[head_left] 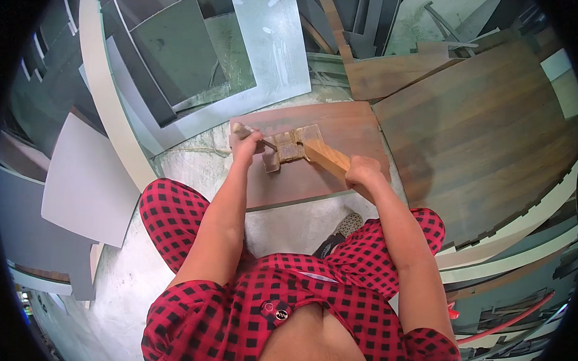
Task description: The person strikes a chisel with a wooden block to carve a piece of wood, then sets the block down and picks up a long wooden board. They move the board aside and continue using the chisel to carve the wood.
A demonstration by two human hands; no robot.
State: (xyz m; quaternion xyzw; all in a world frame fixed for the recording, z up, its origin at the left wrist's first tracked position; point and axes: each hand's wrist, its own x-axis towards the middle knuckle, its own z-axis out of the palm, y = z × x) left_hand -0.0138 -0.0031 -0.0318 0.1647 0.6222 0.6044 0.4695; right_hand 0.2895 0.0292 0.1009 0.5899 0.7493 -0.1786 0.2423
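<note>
My left hand (245, 147) is closed around a chisel (241, 132) with a pale wooden handle; its dark blade reaches right to a small jointed brown wooden piece (291, 149). My right hand (364, 172) grips a flat, light-coloured wooden bat (329, 158), whose far end overlaps the right side of that piece. The piece has squarish sections with rough, yellowish edges and lies on a reddish-brown board (295, 192) on the floor between my legs.
A large dark brown wood-grain panel (475, 136) lies to the right of the board. A white cut-out frame (278, 46) and a curved cream strip (105, 78) lean at the upper left. A pale panel (88, 180) stands at left. Red tubing (507, 325) crosses offcuts at lower right.
</note>
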